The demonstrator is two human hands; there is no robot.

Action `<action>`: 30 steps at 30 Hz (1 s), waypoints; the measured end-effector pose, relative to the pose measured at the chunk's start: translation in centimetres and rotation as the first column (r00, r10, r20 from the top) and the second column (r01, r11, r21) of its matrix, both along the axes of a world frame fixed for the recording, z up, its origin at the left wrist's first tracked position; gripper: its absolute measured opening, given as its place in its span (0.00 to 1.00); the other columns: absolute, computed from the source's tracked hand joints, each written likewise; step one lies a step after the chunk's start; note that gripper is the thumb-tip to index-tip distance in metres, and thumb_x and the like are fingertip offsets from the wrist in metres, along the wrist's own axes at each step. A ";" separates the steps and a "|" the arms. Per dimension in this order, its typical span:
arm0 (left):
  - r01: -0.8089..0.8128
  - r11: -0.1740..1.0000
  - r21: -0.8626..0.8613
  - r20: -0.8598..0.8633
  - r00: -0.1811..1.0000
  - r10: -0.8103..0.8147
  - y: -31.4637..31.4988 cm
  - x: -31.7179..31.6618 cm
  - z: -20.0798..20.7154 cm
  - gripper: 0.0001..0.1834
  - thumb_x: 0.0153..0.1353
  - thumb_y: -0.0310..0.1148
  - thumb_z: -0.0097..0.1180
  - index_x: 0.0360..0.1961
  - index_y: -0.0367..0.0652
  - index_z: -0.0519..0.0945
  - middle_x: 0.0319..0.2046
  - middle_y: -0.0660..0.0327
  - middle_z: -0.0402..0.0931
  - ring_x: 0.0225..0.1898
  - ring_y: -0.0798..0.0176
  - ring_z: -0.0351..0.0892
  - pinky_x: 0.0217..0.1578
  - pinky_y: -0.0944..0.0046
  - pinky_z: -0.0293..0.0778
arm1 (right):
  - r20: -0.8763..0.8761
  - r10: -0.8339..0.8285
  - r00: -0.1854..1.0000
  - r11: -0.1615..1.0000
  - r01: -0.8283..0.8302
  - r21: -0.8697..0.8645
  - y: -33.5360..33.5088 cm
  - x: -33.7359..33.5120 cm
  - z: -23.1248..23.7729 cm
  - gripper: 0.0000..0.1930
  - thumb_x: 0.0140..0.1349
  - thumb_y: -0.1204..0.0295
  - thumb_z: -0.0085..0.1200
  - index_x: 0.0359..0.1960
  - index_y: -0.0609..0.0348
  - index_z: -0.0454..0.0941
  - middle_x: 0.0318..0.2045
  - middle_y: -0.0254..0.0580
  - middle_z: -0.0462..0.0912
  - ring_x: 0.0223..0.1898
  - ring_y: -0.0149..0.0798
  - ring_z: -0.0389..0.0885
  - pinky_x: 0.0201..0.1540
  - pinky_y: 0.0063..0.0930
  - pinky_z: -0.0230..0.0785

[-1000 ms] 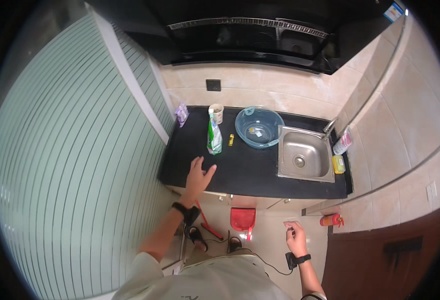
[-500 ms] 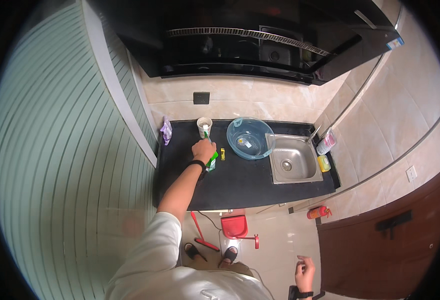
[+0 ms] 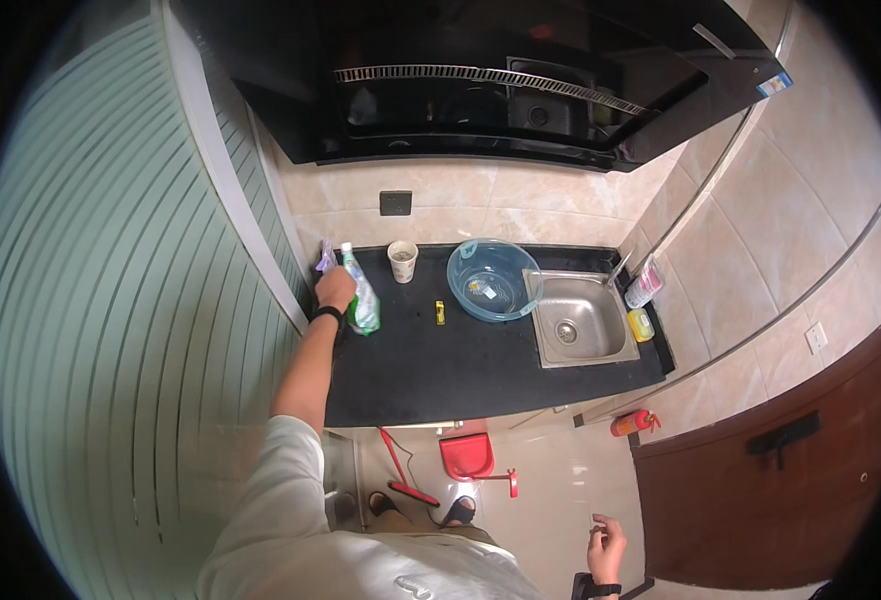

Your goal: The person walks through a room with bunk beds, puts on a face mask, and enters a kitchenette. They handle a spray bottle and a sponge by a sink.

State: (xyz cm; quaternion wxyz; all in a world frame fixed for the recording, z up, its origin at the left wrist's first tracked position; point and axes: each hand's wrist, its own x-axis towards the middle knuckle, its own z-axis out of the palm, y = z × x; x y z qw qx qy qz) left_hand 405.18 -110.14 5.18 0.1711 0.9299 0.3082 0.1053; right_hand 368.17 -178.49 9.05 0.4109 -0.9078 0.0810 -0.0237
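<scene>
My left hand (image 3: pixel 336 289) is closed at the left side of a green-and-white plastic bottle (image 3: pixel 364 303) with a white cap, over the counter's left end. The fingertips are hidden. Just behind the hand, a purple-and-white soft packet (image 3: pixel 328 256) is partly covered by it. To the bottle's right stand a patterned paper cup (image 3: pixel 403 262) and a small yellow packet (image 3: pixel 440 313). My right hand (image 3: pixel 608 545) hangs low at the right, away from the counter, empty with loosely curled fingers apart.
A translucent blue basin (image 3: pixel 461 300) with small items inside overlaps the steel sink's (image 3: pixel 601 357) edge. A yellow container (image 3: pixel 641 324) stands beside the sink. A black range hood (image 3: pixel 431 110) overhangs. On the floor are a red dustpan (image 3: pixel 468 457), a broom (image 3: pixel 413 493) and a fire extinguisher (image 3: pixel 635 423).
My left hand and the green-and-white bottle have moved left, away from the cup and yellow packet towards the purple packet. More of the bottle now shows. My right hand has barely moved.
</scene>
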 end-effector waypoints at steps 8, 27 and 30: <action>0.002 0.989 0.150 -0.088 0.996 0.011 7.2 -3.2 -2.3 0.12 0.64 0.33 0.53 0.39 0.42 0.87 0.42 0.47 0.86 0.46 0.42 0.86 0.46 0.45 0.81 | 0.017 0.035 0.999 0.999 -0.036 0.004 0.2 2.4 -0.2 0.13 0.61 0.85 0.50 0.45 0.62 0.82 0.41 0.45 0.83 0.33 0.36 0.83 0.31 0.25 0.75; 0.203 0.973 0.107 0.349 0.909 -0.228 -8.3 -9.1 7.0 0.29 0.72 0.52 0.51 0.24 0.37 0.79 0.26 0.43 0.80 0.32 0.33 0.78 0.31 0.41 0.72 | 0.065 0.074 0.995 0.996 -0.077 0.050 -0.3 6.4 -0.2 0.20 0.59 0.92 0.43 0.47 0.63 0.83 0.34 0.40 0.88 0.25 0.29 0.74 0.32 0.24 0.68; 0.367 0.928 0.065 0.566 0.752 -0.338 -14.2 -13.2 8.7 0.22 0.75 0.43 0.50 0.28 0.36 0.78 0.20 0.48 0.75 0.22 0.41 0.75 0.26 0.48 0.68 | 0.083 0.129 0.988 0.987 -0.137 0.088 -1.2 7.4 -1.2 0.18 0.61 0.90 0.45 0.46 0.61 0.84 0.34 0.41 0.87 0.26 0.32 0.76 0.32 0.25 0.69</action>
